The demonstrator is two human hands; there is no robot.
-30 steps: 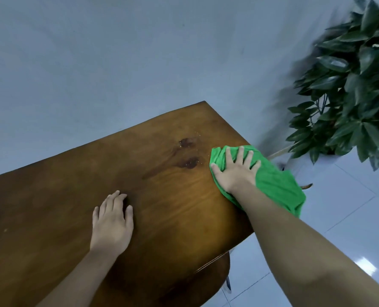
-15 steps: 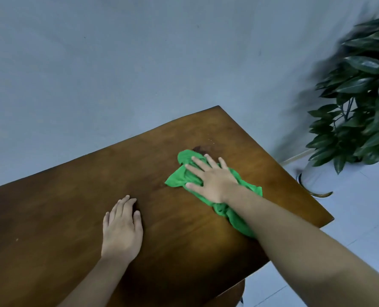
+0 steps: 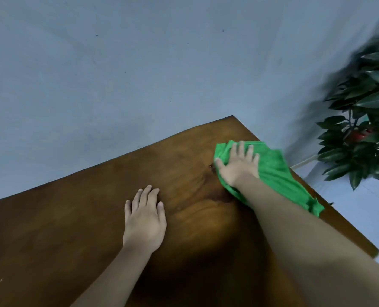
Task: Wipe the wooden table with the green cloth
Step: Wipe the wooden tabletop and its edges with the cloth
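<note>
The wooden table (image 3: 73, 218) is brown with dark grain and fills the lower left of the head view. A green cloth (image 3: 275, 171) lies spread near the table's far right edge, its tail reaching toward that edge. My right hand (image 3: 238, 166) presses flat on the cloth's left part, fingers spread. A dark stain (image 3: 219, 196) shows on the wood just left of and below the cloth. My left hand (image 3: 145, 220) rests flat on the bare wood near the middle, palm down, holding nothing.
A pale blue wall (image 3: 139, 63) stands behind the table. A leafy potted plant (image 3: 365, 129) stands at the right, beyond the table's edge, on a light tiled floor (image 3: 361, 218). The table's right corner (image 3: 375, 254) ends close to my right forearm.
My right hand has slid the green cloth from the middle of the table back toward the far right edge. My left hand stays flat in about the same spot.
</note>
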